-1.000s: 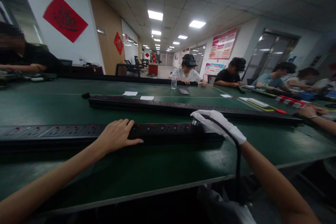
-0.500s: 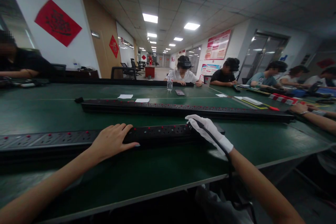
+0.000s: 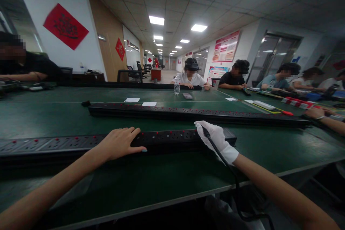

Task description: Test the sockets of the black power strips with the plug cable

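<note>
A long black power strip [image 3: 172, 137] with red indicators runs along the near side of the green table, from the left edge to right of my right hand. My bare left hand [image 3: 121, 143] is clasped over it, thumb on the near side and fingers across the top. Beyond it lies a second long black power strip [image 3: 242, 115], untouched. My right hand [image 3: 215, 140], in a white glove, is closed around the end of a black power cord [image 3: 219, 153] at the near strip's right part. The glove hides that end. The cord hangs over the table edge.
A water bottle [image 3: 176, 84] and a phone-like flat object [image 3: 187, 96] stand farther back, with white papers [image 3: 149, 104] nearby. At right lie a white power strip [image 3: 263, 105] and a co-worker's hand [image 3: 315, 112]. Several people sit around the table.
The view has shifted slightly, moving the scene rightward. My right hand has tilted a little on the strip, and the cord has swung lower below it. My left hand keeps its hold.
</note>
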Demonstrator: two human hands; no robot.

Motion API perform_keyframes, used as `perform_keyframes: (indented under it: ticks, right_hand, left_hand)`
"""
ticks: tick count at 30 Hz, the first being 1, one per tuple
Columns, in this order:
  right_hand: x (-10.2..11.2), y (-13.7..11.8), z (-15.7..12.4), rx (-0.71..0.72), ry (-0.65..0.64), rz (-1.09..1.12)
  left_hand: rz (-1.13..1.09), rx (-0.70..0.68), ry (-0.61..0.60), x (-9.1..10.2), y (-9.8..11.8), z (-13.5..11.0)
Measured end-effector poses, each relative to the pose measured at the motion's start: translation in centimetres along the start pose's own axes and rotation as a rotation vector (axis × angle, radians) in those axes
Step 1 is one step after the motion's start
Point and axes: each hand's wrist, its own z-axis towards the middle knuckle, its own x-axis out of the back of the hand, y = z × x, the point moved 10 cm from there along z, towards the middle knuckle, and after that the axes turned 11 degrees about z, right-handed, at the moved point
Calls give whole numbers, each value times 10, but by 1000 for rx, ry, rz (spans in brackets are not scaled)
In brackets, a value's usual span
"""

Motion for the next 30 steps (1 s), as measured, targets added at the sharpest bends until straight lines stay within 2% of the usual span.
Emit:
perform_keyframes:
  ticks: [4, 11, 14, 19, 23, 26, 30]
  right_hand:
    - [-1, -5, 0, 19, -4, -5]
    - [-20, -36, 7, 119, -69, -5]
    - [-27, -33, 10, 104, -118, -22]
    - [-23, -25, 5, 67, -117, -27]
    - [-21, -27, -1, 63, -144, -47]
    - [-19, -28, -1, 64, -143, -53]
    - [-21, -28, 1, 86, -178, -57]
  left_hand:
    - [-57, -37, -45, 0, -6, -1]
    - [-137, -51, -117, -15, -33, -15]
    - [-170, -55, -91, -16, -37, -17]
    - [-185, -51, -82, -13, -34, -20]
    - [-179, -91, 18, 6, -13, -22]
    - [-145, -150, 117, 25, 18, -17]
    - [-81, -220, 216, 45, 66, 3]
